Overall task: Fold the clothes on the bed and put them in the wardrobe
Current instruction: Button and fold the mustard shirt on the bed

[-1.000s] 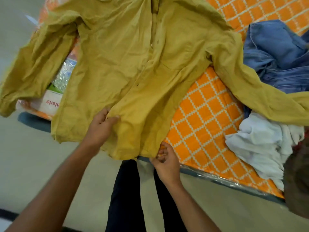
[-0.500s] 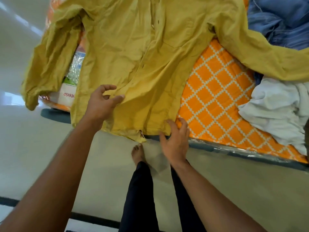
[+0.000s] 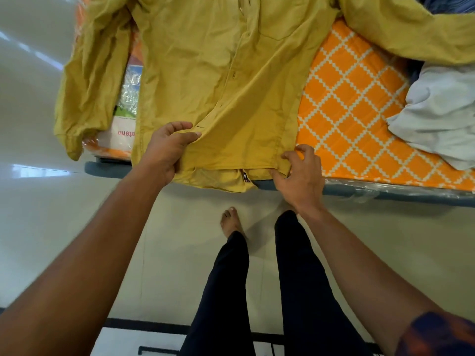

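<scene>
**Mustard shirt spread at the bed's near left corner, both hands on its hem**

A mustard shirt (image 3: pixel 218 73) lies front up and buttoned across the near left corner of the bed (image 3: pixel 354 111), which has an orange cover with a white lattice print. The hem reaches the near edge, and a strip of it hangs just over the grey-blue bed frame (image 3: pixel 385 194), where a small dark label (image 3: pixel 246 177) shows.

One sleeve drops off the bed's left edge, crumpled, and partly covers a plastic-wrapped package (image 3: pixel 126 119) lying at that edge beside the shirt's body. The other sleeve runs toward the right edge. Just beyond it a rumpled white garment (image 3: pixel 442 116) sits near the near edge, well apart from the shirt's body, with bare cover between them. A scrap of blue garment (image 3: pixel 447 3) shows at the far right, past the sleeve.

Below the bed is pale floor (image 3: pixel 51 227), with the person's dark trouser legs and a bare foot (image 3: pixel 231 222) close to the frame.

The left hand (image 3: pixel 167 150) grips the lower shirt front beside the button line, with the thumb laid across the cloth and the fingers curled above it. The right hand (image 3: pixel 300 173) pinches the hem's right corner between thumb and forefinger at the near edge, and its other fingers are bent and raised off the cover.
</scene>
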